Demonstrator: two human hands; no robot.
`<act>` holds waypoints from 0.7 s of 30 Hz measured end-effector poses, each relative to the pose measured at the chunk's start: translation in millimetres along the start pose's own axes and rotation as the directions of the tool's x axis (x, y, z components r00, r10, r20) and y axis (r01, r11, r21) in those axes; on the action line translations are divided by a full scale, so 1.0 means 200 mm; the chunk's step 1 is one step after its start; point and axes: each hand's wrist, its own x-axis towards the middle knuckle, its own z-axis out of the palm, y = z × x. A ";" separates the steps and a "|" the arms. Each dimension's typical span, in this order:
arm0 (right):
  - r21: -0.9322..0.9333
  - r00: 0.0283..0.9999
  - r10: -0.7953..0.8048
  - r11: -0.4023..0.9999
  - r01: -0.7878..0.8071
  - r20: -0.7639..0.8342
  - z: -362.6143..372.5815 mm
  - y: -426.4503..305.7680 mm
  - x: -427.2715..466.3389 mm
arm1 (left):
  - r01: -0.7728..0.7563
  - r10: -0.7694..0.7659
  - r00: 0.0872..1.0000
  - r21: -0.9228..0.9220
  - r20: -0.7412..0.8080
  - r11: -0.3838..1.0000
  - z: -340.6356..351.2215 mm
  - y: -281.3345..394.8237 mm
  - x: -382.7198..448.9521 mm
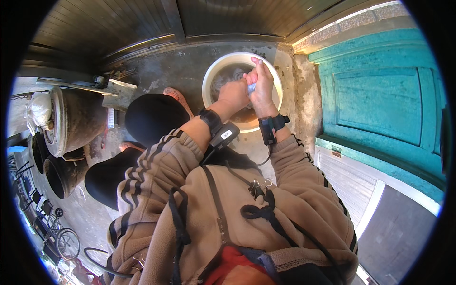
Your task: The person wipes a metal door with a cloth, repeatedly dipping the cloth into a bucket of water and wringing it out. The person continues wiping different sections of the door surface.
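Observation:
A round white plastic basin (207, 83) stands on the concrete floor before me, with brownish water in it. Pale, crumpled material, seemingly wet cloth (228, 76), lies in the water. Above the basin my two hands press together around a small pale blue cloth (252, 88), mostly hidden by the fingers. My left hand (233, 94) is clenched on it from the left. On the right side my right hand (263, 87) grips it too, fingers pointing away from me. Black devices are strapped to both wrists.
A teal wooden door panel (377, 103) is at the right, and a dark panelled door (228, 19) closes off the far side. Large dark jars (76, 119), a shovel blade (119, 94) and a wheelchair (66, 242) stand at the left. My knees (156, 115) are left of the basin.

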 end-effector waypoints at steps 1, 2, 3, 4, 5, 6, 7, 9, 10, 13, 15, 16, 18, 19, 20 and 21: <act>-0.018 0.998 0.031 0.999 -0.031 0.048 -0.01 -0.01 0.01 | -0.019 0.020 1.000 -0.078 0.015 0.997 0.02 -0.02 0.01; -0.054 0.995 0.092 0.994 -0.090 0.041 -0.02 -0.03 0.02 | -0.042 0.045 0.999 -0.166 0.017 0.985 0.03 -0.03 0.01; -0.021 0.984 0.103 0.995 -0.101 0.148 -0.04 -0.05 0.02 | -0.072 0.074 0.997 -0.249 -0.001 0.966 0.04 -0.05 0.02; -0.007 0.970 0.139 0.990 -0.140 0.201 -0.05 -0.09 0.03 | -0.114 0.132 0.991 -0.431 0.013 0.895 0.05 -0.06 0.04; 0.005 0.952 0.174 0.984 -0.181 0.251 -0.06 -0.12 0.04 | -0.154 0.194 0.981 -0.596 0.002 0.788 0.06 -0.06 0.05; 0.052 0.920 0.215 0.968 -0.245 0.327 -0.06 -0.16 0.05 | -0.128 0.205 0.978 -0.713 0.024 0.690 0.06 -0.06 0.06; 0.060 0.892 0.195 0.969 -0.239 0.407 -0.06 -0.18 0.05 | -0.070 0.230 0.968 -0.765 0.104 0.640 0.06 -0.06 0.06; 0.044 0.878 0.216 0.965 -0.259 0.428 -0.06 -0.23 0.04 | 0.165 0.193 0.918 -0.776 0.347 0.609 0.04 -0.04 0.06; 0.037 0.852 0.221 0.962 -0.271 0.475 -0.06 -0.25 0.03 | 0.288 0.177 0.876 -0.781 0.449 0.554 0.02 -0.05 0.05; -0.066 0.763 0.245 0.964 -0.258 0.598 -0.07 -0.29 0.00 | 0.379 0.264 0.830 -0.845 0.491 0.378 0.01 -0.05 0.03; -0.129 0.769 0.198 0.980 -0.151 0.608 -0.06 -0.30 0.01 | 0.295 0.353 0.855 -0.916 0.381 0.273 0.04 -0.04 0.04; -0.131 0.781 0.157 0.987 -0.098 0.604 -0.06 -0.29 0.02 | 0.242 0.380 0.867 -0.940 0.321 0.241 0.06 -0.03 0.05; -0.194 0.871 0.146 0.979 -0.059 0.470 -0.04 -0.23 0.02 | 0.079 0.228 0.951 -0.878 0.208 0.473 0.10 -0.03 0.07; -0.204 0.901 0.112 0.979 -0.027 0.419 -0.04 -0.19 0.01 | -0.078 0.224 0.973 -0.844 0.050 0.530 0.12 -0.03 0.08; -0.177 0.934 0.090 0.984 -0.030 0.346 -0.04 -0.17 0.01 | -0.218 0.213 0.971 -0.772 -0.110 0.597 0.13 -0.04 0.08; -0.152 0.956 0.055 0.988 -0.011 0.287 -0.03 -0.13 0.01 | -0.191 0.185 0.980 -0.637 -0.077 0.746 0.13 -0.05 0.08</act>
